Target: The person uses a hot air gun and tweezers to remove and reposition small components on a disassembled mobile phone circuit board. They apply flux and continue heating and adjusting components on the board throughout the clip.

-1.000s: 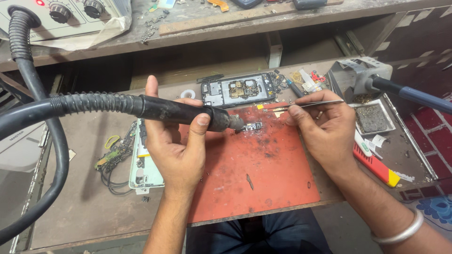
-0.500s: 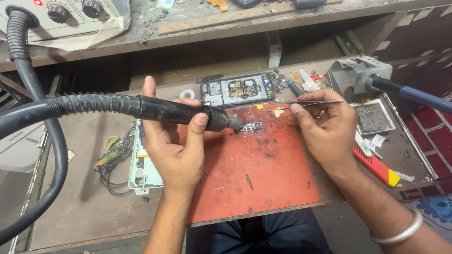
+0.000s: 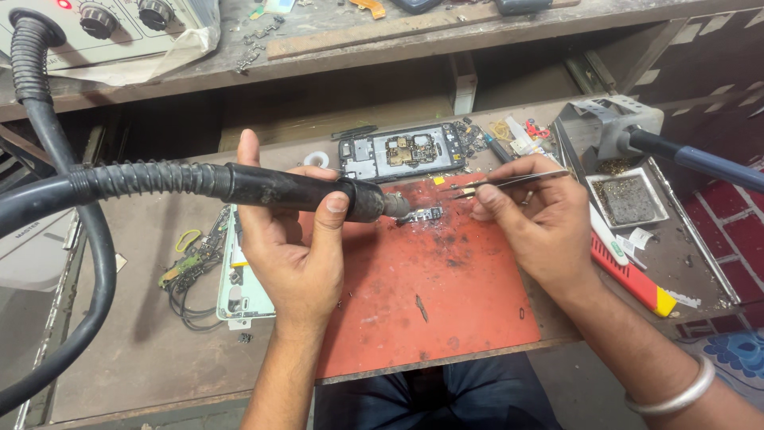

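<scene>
Since the earlier frame almost nothing has moved; only the tweezers (image 3: 509,181) sit a little lower over the red work mat (image 3: 446,295). The left hand (image 3: 290,243) grips the black hot-air handpiece (image 3: 302,191), nozzle just beside the small circuit board (image 3: 422,215) on the mat, while the right hand (image 3: 537,227) pinches the tweezers. Behind lies an opened phone (image 3: 402,151).

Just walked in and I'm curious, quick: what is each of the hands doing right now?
Left hand: closed around the black hot-air handpiece.
Right hand: fingers pinched on metal tweezers, tips near the small circuit board.
</scene>
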